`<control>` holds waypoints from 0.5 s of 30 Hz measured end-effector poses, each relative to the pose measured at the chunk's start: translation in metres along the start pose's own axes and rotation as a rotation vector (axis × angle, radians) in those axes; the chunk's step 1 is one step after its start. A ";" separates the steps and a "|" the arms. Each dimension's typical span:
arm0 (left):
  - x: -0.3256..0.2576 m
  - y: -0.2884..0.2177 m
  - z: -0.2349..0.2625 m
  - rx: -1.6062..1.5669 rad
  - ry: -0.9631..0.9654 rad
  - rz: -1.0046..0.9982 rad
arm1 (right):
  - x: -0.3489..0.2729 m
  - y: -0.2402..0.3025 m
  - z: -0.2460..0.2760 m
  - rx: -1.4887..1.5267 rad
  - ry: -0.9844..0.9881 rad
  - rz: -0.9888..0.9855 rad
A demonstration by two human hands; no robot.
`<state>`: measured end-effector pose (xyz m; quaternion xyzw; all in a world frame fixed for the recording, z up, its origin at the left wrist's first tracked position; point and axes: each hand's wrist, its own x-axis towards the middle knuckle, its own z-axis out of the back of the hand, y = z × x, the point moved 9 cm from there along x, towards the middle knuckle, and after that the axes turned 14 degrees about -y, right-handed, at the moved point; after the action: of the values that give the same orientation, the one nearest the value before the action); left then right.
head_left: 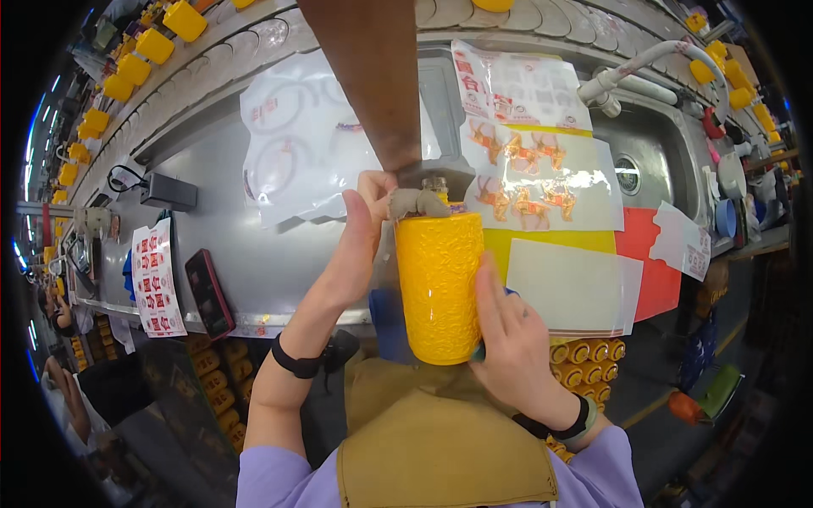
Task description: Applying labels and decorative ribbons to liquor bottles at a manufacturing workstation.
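A glossy yellow bottle (439, 288) with an embossed surface is held in front of my apron, its narrow neck (434, 184) pointing away from me. My left hand (362, 233) bends its fingers over the bottle's top edge, and their tips are wrapped in something grey, perhaps finger covers. My right hand (512, 339) is closed around the lower right side, fingers lying along the bottle and thumb partly hidden under its base. Just right of the bottle lies a clear sheet of gold and red deer-shaped stickers (525, 178).
A brown post (368, 76) rises right behind the bottle. Plastic sheets (296, 144), a phone (210, 292) and a black box (169, 192) lie on the metal counter (229, 241). At right is a sink (652, 144) with a hose. A conveyor (237, 51) carries yellow bottles beyond.
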<state>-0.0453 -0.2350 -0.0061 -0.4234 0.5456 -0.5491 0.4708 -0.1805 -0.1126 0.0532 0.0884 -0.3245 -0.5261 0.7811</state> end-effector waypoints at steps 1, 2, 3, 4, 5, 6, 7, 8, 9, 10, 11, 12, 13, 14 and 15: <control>0.000 0.000 0.000 0.001 0.000 -0.008 | -0.001 -0.014 -0.003 0.026 0.010 -0.164; 0.000 0.000 0.001 0.002 0.000 -0.016 | -0.004 -0.022 -0.006 0.053 0.052 -0.265; 0.000 0.002 0.002 -0.003 -0.017 0.006 | -0.005 -0.020 -0.008 0.020 0.079 -0.242; 0.000 0.004 0.002 -0.004 -0.025 0.017 | -0.004 -0.013 -0.004 0.049 0.035 -0.174; 0.000 0.005 0.003 -0.006 -0.033 0.028 | -0.005 -0.007 -0.004 -0.028 0.054 -0.088; 0.001 0.004 0.004 -0.014 -0.039 0.013 | -0.005 0.001 -0.001 -0.091 0.023 0.016; 0.001 0.003 0.004 -0.018 -0.039 0.012 | -0.005 0.005 0.002 -0.063 -0.009 0.067; 0.001 0.003 0.003 -0.023 -0.038 0.010 | -0.007 0.001 -0.005 -0.079 0.073 0.029; 0.000 0.003 0.003 -0.023 -0.027 0.016 | -0.006 -0.009 -0.004 -0.049 0.036 -0.084; 0.001 0.003 0.003 -0.030 -0.031 0.016 | -0.006 -0.019 -0.005 -0.022 0.012 -0.201; 0.001 0.003 0.003 -0.037 -0.036 0.016 | -0.012 -0.030 -0.014 0.074 0.114 -0.354; 0.001 0.003 0.003 -0.044 -0.041 0.016 | -0.009 -0.024 -0.013 0.091 0.076 -0.274; 0.001 0.003 0.002 -0.049 -0.030 0.011 | -0.008 -0.017 -0.007 0.030 0.029 -0.186; 0.001 0.004 0.001 -0.050 -0.024 0.016 | -0.007 -0.010 -0.003 -0.027 -0.015 -0.104; 0.000 0.005 0.000 -0.051 -0.018 0.020 | -0.007 -0.004 -0.001 -0.052 -0.020 -0.039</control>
<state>-0.0449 -0.2348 -0.0112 -0.4346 0.5594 -0.5264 0.4703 -0.1843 -0.1081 0.0475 0.0688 -0.3166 -0.5505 0.7694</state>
